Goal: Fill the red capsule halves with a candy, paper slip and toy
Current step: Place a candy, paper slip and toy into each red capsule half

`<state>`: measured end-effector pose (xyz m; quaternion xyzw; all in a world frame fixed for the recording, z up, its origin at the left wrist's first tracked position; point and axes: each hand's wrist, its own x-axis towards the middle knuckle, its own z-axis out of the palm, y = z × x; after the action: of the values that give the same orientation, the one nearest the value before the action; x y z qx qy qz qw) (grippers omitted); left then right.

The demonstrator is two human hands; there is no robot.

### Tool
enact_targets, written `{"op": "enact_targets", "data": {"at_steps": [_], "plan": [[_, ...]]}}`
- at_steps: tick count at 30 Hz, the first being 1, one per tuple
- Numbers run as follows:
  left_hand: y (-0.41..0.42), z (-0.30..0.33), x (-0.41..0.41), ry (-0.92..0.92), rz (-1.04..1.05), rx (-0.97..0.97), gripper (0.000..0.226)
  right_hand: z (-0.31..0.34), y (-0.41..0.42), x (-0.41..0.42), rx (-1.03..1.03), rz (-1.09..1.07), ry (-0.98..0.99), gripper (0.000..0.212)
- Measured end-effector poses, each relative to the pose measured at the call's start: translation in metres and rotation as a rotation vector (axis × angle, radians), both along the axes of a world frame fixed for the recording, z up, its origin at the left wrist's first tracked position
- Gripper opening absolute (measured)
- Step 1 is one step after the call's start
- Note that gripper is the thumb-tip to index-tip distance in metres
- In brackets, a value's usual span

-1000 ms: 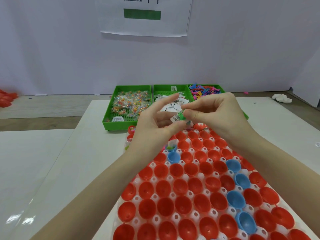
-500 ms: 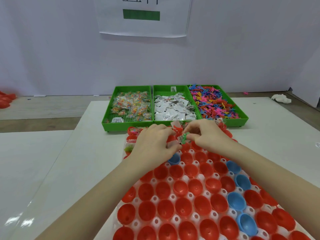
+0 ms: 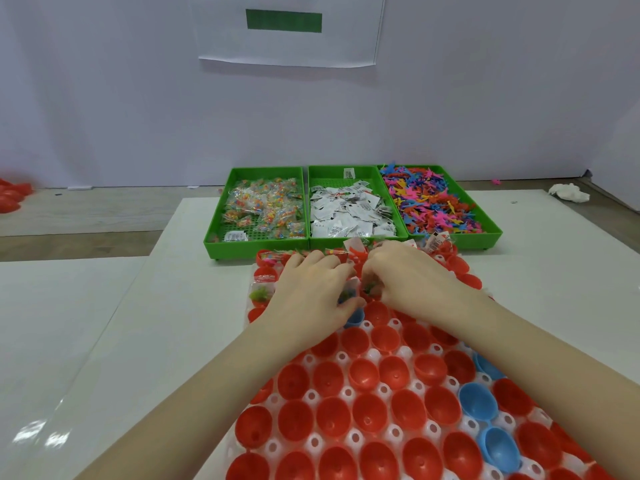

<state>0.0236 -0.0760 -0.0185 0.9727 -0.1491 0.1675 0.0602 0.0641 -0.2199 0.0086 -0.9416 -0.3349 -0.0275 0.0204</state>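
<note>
Capsule halves [image 3: 360, 415] – both hands low, fingers curled

Three green bins [image 3: 257, 242] stand side by side: one heaped with wrapped candies [image 3: 265, 209], one with paper slips [image 3: 349, 213], one with coloured toys [image 3: 433, 202], each heap too dense to count. Four blue capsule halves [image 3: 478, 403] show among several dozen red capsule halves [image 3: 332, 419]. Two hands are in view, the left hand [image 3: 311, 292] and the right hand [image 3: 412, 282]. One sheet of paper [image 3: 287, 29] hangs on the wall.
</note>
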Motion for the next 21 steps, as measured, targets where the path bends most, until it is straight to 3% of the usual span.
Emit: {"op": "enact_targets", "data": {"at_steps": [6, 9, 13, 15, 17, 19, 21], "plan": [[0.002, 0.002, -0.001, -0.075, 0.004, -0.074, 0.044, 0.009, -0.007, 0.005, 0.299, -0.106, 0.162, 0.036], [0.009, 0.014, 0.001, -0.134, 0.020, -0.274, 0.037, 0.012, -0.012, 0.010, 0.350, -0.109, 0.282, 0.034], [0.029, 0.027, 0.010, -0.075, 0.030, -0.580, 0.023, 0.015, -0.021, 0.012, 0.359, -0.073, 0.333, 0.029], [0.043, 0.031, 0.020, -0.061, 0.125, -0.755, 0.015, 0.019, -0.029, 0.015, 0.474, -0.075, 0.344, 0.021], [0.060, 0.030, 0.034, -0.046, 0.266, -0.826, 0.016, 0.022, -0.040, 0.027, 0.706, -0.131, 0.280, 0.006], [0.077, 0.026, 0.049, 0.007, 0.372, -0.813, 0.021, 0.021, -0.054, 0.047, 0.903, -0.283, 0.129, 0.008], [0.091, 0.021, 0.061, 0.104, 0.405, -0.743, 0.026, 0.015, -0.069, 0.073, 0.917, -0.509, 0.008, 0.006]]}}
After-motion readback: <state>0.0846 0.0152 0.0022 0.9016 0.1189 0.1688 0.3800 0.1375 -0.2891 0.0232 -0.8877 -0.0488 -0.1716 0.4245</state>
